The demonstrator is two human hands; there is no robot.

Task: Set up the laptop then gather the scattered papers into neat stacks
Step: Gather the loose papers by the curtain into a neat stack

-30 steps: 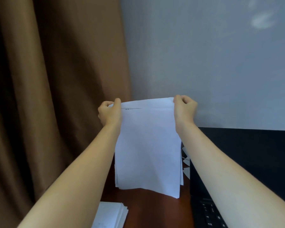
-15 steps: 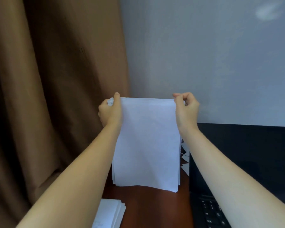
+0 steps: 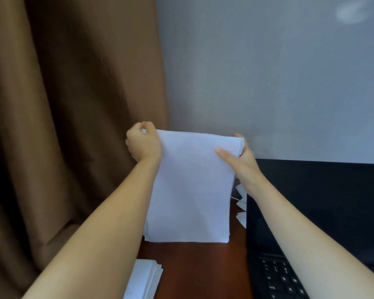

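The left hand [image 3: 144,143] grips the top left corner of a paper sheaf [image 3: 190,190]. The right hand [image 3: 241,157] pinches its top right corner, thumb in front. The sheaf stands upright, its bottom edge on the worktop [image 3: 203,268]. Right of the sheaf are loose sheets [image 3: 241,201], then an open laptop [image 3: 311,201]. Nearer the person than the sheaf lies a stack [image 3: 146,279], and a curtain [image 3: 73,104] hangs to its left.

You are at a desk [image 3: 199,270] in what looks like a home or small office corner. A laptop [image 3: 311,201] and papers [image 3: 190,190] are on its red-brown wood. A plain grey wall [image 3: 268,72] and a brown curtain [image 3: 63,126] close it in.
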